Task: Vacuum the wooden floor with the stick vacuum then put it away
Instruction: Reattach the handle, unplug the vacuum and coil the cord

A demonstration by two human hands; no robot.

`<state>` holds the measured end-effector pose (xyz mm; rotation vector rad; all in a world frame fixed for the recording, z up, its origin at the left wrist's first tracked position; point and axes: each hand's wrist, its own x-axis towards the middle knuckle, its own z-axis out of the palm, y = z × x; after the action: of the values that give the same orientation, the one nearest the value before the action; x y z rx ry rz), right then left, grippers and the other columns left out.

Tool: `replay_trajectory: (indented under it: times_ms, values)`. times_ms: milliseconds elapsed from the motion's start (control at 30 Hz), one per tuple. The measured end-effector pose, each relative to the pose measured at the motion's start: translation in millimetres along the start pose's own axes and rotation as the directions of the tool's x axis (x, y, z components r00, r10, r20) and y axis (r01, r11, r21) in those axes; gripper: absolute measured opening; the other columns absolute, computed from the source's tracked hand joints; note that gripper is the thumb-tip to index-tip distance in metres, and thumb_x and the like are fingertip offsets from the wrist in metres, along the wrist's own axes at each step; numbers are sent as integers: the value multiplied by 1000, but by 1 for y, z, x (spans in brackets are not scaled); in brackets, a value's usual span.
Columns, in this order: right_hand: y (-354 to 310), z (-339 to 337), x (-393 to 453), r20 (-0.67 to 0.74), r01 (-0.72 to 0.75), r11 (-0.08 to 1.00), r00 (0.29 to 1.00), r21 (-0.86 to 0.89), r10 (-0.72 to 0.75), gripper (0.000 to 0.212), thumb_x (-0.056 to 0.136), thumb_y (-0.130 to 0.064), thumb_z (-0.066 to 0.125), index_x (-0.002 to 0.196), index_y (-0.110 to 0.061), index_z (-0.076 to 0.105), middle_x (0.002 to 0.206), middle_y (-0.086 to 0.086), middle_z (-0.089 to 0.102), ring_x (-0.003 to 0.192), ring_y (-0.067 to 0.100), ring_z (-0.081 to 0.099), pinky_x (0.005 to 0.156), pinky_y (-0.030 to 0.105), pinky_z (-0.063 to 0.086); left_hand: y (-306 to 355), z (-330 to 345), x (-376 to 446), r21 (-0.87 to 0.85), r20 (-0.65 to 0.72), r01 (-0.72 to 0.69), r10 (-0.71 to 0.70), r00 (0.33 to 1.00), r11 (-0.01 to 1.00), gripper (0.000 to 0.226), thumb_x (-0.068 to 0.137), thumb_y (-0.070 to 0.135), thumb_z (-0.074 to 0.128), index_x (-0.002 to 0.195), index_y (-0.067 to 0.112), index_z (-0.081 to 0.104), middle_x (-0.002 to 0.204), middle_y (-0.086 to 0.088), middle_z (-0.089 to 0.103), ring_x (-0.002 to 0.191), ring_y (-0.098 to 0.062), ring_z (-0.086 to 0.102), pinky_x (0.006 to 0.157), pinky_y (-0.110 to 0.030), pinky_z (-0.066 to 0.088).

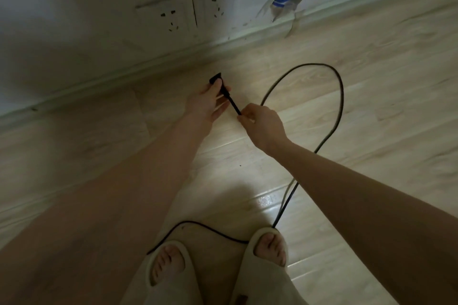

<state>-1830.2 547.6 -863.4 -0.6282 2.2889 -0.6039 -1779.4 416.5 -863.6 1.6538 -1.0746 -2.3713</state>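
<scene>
Left hand (210, 104) fingers hold plug (218, 82) below socket (171, 17). Right hand (260, 124) pinches cord (339, 96). Plug not in socket. Vacuum not seen. Floor (371, 57) progress: cannot tell.

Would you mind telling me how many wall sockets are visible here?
2, side by side low on the wall above the skirting: the left socket and the right socket. Both look unused. Others may lie outside the view.

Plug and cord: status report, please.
Left hand grips plug, unplugged, below wall sockets. Right hand pinches cord. Cord loops across floor, past slippers.
</scene>
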Motion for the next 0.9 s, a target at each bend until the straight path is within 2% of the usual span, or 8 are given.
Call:
replay_trajectory:
  times_ms: [167,267,400,467,567,667,767,900]
  values:
    - [30,34,-5,69,34,996,997,-87,-28,24,98,-21,52,114,-5,60,111,13,65,102,30,59,85,39,49,-30,-35,31,-126,-207,67,-92,974,990,19,98,20,54,85,7,56,62,-3,66,54,-11,62,50,-22,55]
    - [46,45,-14,75,64,982,996,-180,-52,20,97,-14,46,106,-1,59,103,14,62,94,32,58,77,40,48,-50,-52,44,-138,-290,68,-106,951,988,22,98,23,53,81,10,58,68,-2,62,60,-13,59,54,-26,52]
    - [72,46,-38,228,147,911,972,-385,-61,18,95,-9,48,111,-7,55,107,12,56,94,34,58,74,38,46,-86,-66,17,434,-448,135,83,890,891,27,97,21,49,105,0,63,106,-14,64,98,-29,61,84,-32,49]
    - [85,38,-54,262,179,840,964,-512,-46,26,93,-5,49,118,-10,53,110,10,56,98,32,57,76,36,42,-103,-63,-12,619,-366,103,170,915,779,33,98,17,45,124,2,57,125,-14,59,114,-29,55,97,-32,44]
    - [105,22,-71,256,193,746,966,-637,-32,37,89,0,51,125,-11,50,115,8,57,105,27,55,78,33,38,-126,-50,-38,821,-70,-30,153,986,570,28,98,15,46,122,8,60,117,-6,62,102,-18,56,83,-19,38]
    - [126,9,-70,243,209,648,969,-732,-37,46,82,3,56,125,-10,48,119,11,56,112,29,52,91,36,39,-148,-21,-37,843,134,-156,79,988,514,21,93,11,54,110,5,65,109,-9,66,98,-20,59,79,-17,39]
    - [147,-2,-61,168,149,597,986,-788,-24,47,77,5,62,122,-5,52,120,18,57,115,35,51,100,40,35,-172,9,-34,835,218,-209,44,975,509,21,89,9,59,108,3,67,108,-12,68,103,-26,62,92,-25,44]
    - [178,-10,-42,54,133,554,986,-822,-156,48,41,12,78,87,6,63,81,27,63,75,41,63,73,42,53,-196,40,-34,845,332,-296,-2,943,445,35,92,14,56,127,6,58,110,-8,65,105,-22,60,93,-24,41]
